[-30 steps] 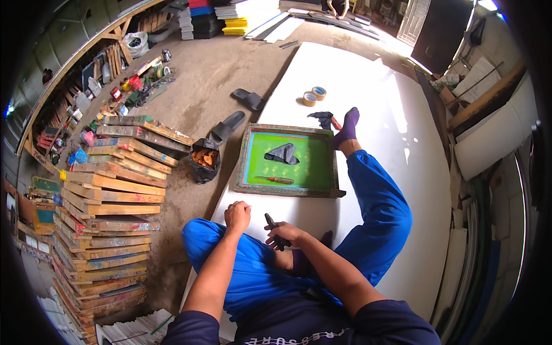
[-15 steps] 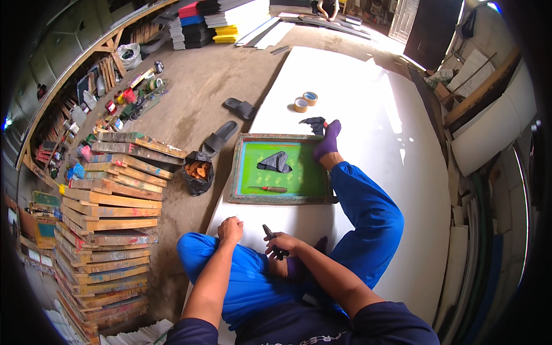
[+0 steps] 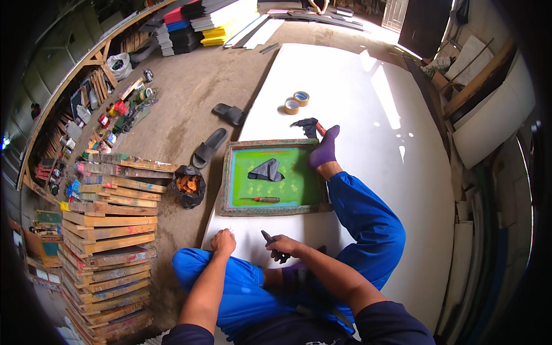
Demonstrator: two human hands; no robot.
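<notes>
My right hand (image 3: 286, 246) grips a black hand tool (image 3: 267, 237) with a tapered end; its exact kind is unclear. Beside my left knee, my left hand (image 3: 223, 242) is closed, with a tiny pale bit at its fingertips. Ahead of both hands lies a wooden screen-printing frame (image 3: 270, 211) with green mesh. A folded dark grey cloth (image 3: 266, 170) and a screwdriver (image 3: 265, 199) rest on the mesh. My purple-socked foot (image 3: 325, 148) is against the frame's right side. Beyond it lie a crumpled black cloth (image 3: 307, 126) and a red-handled item (image 3: 321, 130), partly covered.
I sit on a large white board (image 3: 391, 190). Two tape rolls (image 3: 292, 106) stand on its far part. To the left are black slides (image 3: 210, 148), a black bag of orange-brown scraps (image 3: 188, 185) and a tall stack of wooden frames (image 3: 112, 230). A person's arms (image 3: 318, 7) show far off.
The view has shifted slightly, so the frame and floor items sit lower and further left. Both hands keep much the same pose; the right still holds the black tool.
</notes>
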